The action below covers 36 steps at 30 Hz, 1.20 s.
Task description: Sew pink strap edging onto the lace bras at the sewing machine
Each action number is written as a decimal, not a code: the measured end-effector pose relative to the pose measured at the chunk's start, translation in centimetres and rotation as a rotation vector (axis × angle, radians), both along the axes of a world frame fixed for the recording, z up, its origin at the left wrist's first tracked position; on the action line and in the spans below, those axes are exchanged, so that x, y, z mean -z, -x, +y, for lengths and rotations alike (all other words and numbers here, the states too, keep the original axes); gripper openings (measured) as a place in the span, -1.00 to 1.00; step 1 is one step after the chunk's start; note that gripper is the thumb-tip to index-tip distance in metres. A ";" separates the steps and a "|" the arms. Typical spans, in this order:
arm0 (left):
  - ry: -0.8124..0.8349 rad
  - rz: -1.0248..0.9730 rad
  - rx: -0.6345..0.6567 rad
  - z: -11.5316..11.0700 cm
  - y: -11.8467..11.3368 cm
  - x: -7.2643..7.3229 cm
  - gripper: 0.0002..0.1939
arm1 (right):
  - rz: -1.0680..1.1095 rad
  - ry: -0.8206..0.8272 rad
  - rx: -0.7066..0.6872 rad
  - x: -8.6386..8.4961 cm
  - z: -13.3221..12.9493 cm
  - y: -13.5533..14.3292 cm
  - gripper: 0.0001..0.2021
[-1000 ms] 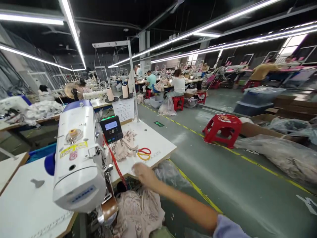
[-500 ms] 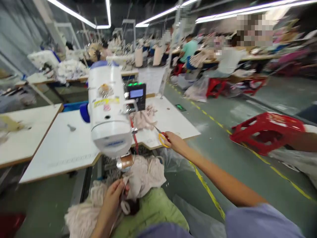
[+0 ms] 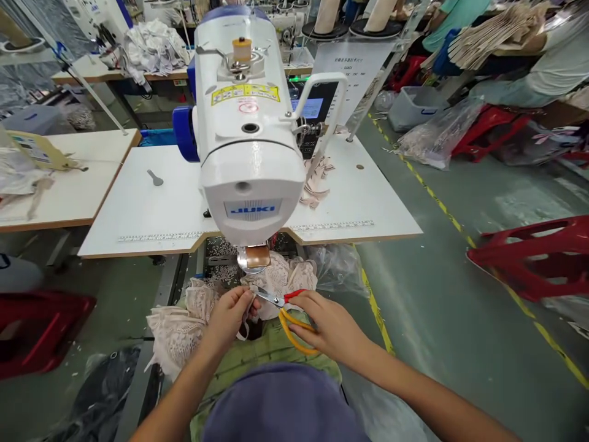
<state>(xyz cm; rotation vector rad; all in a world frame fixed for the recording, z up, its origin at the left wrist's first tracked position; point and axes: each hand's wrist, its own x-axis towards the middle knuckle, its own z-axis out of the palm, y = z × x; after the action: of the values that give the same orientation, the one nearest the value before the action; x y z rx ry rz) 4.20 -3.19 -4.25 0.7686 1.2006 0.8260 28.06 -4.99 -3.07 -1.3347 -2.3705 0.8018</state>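
My right hand [image 3: 329, 325] is wrapped round the handles of a pair of scissors [image 3: 276, 301] with one yellow and one red loop. Their blades point left and reach the fingertips of my left hand [image 3: 234, 313]. That hand pinches an edge of a pale beige lace garment [image 3: 278, 274], which lies over my lap just below the sewing machine's arm end. Whether the blades are on the fabric, I cannot make out. More gathered beige lace [image 3: 177, 328] hangs to the left of my left hand. Green cloth [image 3: 257, 362] covers my lap.
A white sewing machine [image 3: 251, 166] stands on the white table [image 3: 142, 212] ahead. Beige fabric scraps [image 3: 316, 184] lie right of it, a small grey key-shaped tool [image 3: 155, 178] left. Red stools [image 3: 534, 255] and a grey bin [image 3: 416, 107] stand on the floor to the right.
My right hand has brought the scissors from the table's right edge down and left to my left hand. The scraps stay on the table. The view has tilted down.
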 end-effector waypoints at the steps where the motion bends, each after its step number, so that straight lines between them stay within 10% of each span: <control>1: -0.006 0.014 0.004 0.0 0.0 0.0 -0.71 | 0.002 0.004 -0.013 0.2 0.2 0.1 -0.64; 36: -0.116 0.184 -0.075 -0.1 1.0 0.4 -0.64 | 0.151 0.354 0.132 0.0 0.9 1.8 -0.68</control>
<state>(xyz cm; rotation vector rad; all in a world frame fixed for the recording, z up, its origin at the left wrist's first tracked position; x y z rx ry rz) 3.16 -3.28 -4.62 0.9146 1.3605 0.9077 26.29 -4.12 -3.11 -1.4833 -2.0658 1.2766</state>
